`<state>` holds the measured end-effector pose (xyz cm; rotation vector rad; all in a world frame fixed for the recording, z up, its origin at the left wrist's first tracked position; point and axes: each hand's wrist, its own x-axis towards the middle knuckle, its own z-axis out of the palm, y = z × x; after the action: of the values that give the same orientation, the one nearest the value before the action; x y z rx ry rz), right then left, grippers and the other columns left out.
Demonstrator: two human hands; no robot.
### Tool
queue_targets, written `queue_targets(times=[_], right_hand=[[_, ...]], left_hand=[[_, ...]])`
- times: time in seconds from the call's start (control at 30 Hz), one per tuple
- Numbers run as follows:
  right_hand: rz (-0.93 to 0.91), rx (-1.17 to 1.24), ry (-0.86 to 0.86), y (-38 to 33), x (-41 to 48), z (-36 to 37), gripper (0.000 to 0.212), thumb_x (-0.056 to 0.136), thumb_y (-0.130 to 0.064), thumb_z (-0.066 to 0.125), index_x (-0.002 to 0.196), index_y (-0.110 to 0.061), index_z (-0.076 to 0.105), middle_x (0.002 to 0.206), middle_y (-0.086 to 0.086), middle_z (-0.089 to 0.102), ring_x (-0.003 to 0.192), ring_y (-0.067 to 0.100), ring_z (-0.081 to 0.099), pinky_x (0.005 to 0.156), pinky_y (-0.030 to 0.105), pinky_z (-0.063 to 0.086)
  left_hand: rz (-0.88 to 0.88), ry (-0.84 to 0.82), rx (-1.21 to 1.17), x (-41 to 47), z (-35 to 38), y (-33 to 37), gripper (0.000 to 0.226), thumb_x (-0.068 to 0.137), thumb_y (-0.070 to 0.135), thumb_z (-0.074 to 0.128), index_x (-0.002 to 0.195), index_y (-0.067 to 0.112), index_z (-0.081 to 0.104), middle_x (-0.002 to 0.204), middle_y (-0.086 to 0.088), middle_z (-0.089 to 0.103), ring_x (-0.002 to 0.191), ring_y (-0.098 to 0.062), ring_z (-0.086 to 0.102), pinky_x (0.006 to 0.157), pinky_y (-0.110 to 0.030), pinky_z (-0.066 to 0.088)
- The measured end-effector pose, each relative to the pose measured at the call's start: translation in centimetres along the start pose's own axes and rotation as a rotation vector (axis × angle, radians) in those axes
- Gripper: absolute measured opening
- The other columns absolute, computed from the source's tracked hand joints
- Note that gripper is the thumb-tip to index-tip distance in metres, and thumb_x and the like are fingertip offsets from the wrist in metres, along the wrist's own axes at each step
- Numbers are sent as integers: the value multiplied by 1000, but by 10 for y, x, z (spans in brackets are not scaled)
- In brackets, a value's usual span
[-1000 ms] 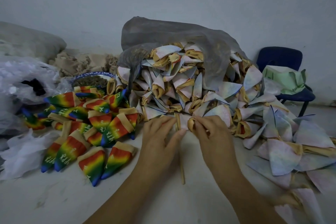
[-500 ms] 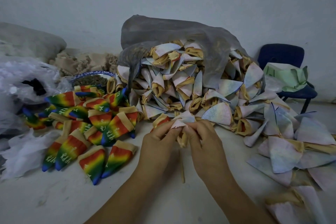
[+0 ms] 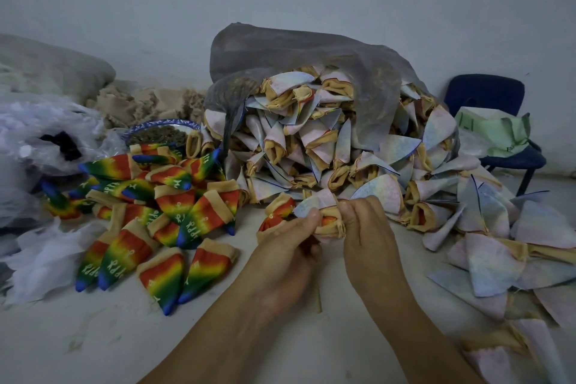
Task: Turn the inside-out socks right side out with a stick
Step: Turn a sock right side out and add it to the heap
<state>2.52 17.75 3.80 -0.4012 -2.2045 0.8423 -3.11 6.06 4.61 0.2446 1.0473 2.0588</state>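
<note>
- Sock, part pale and part rainbow, sits at frame centre between both hands.
- Left hand pinches its left side; right hand grips the tan cuff.
- Stick shows just below, between the wrists.
- Inside-out socks are heaped behind; rainbow socks lie at left.

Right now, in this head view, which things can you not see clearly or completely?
All in the head view:
Stick: only a short lower piece shows; the left hand and right hand hide the rest.
Sock: both hands cover its middle, so how far it is turned is unclear.
Blue-rimmed plate: its dark contents are too small to name.
Pale socks at bottom right: blurred and cut off by the frame edge.
</note>
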Motion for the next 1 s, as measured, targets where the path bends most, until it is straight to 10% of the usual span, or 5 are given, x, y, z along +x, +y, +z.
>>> queue_targets(times=[0.17,0.43,0.63,0.8,1.0], right_hand=[[12,101,-1,-6,0,1,20,101,-18,37,84,-18,48,85,-4,44,77,2,47,67,8,36],[271,519,-222,-6,-10,-4,21,77,-62,46,93,-50,54,80,-18,61,65,-5,57,54,8,44],[312,575,-139,-1,-10,2,13,96,-28,52,94,-36,63,79,-9,68,70,4,65,56,13,49],[367,616,-180,1,-11,5,11,95,-26,55,100,-27,65,84,-11,71,77,6,69,65,16,53],[449,728,-194,3,-8,5,13,94,-22,56,97,-23,68,89,-7,73,83,10,71,69,16,55]], left_hand=[[-46,-86,-268,-1,-1,-1,28,78,22,72,101,8,78,108,-9,73,84,-15,72,68,-22,56],[299,173,485,-2,-5,1,39,73,57,64,99,32,78,114,13,70,106,-2,62,98,-31,45],[369,196,488,1,-7,-4,35,74,51,64,96,27,79,114,7,71,113,-10,61,105,-37,45],[340,207,486,1,-5,-7,29,74,52,63,91,36,79,101,13,75,94,5,65,77,-13,45],[337,193,464,4,-9,-9,37,71,54,64,97,31,78,105,3,74,106,-15,64,98,-37,48]])
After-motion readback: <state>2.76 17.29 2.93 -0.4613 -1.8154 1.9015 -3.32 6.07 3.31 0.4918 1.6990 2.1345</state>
